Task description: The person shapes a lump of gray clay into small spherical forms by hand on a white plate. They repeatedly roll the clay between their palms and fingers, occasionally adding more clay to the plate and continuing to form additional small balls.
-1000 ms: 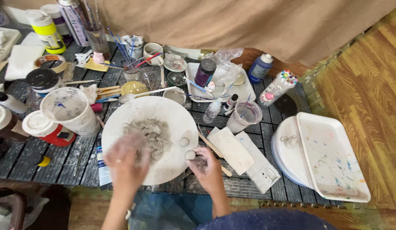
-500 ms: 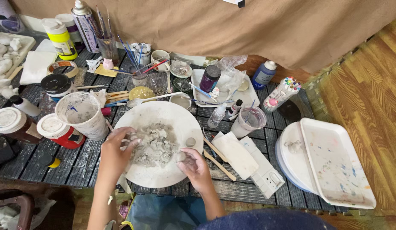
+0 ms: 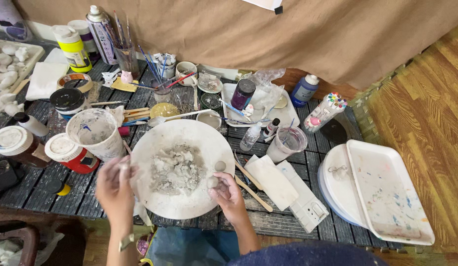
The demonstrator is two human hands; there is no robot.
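Observation:
A round white board (image 3: 165,207) lies on the dark slatted table, with a lump of grey clay (image 3: 176,169) in its middle. My right hand (image 3: 228,196) rests on the board's right edge, fingers closed on a small grey clay ball (image 3: 212,182). A second small clay ball (image 3: 220,166) sits loose just above it. My left hand (image 3: 114,186) hovers at the board's left edge, fingers curled around a small bit of clay. A watch is on that wrist.
A white bucket (image 3: 95,133), lidded jars (image 3: 66,152), spray cans (image 3: 101,33), brushes in a cup (image 3: 124,54) and bottles crowd the table's back and left. Wooden sticks (image 3: 252,184) and white slabs (image 3: 271,181) lie right of the board. A white tray (image 3: 386,194) stands far right.
The view has shifted slightly. My left hand has pulled off the clay lump to the board's left edge. My right hand stays at the right edge with the small ball.

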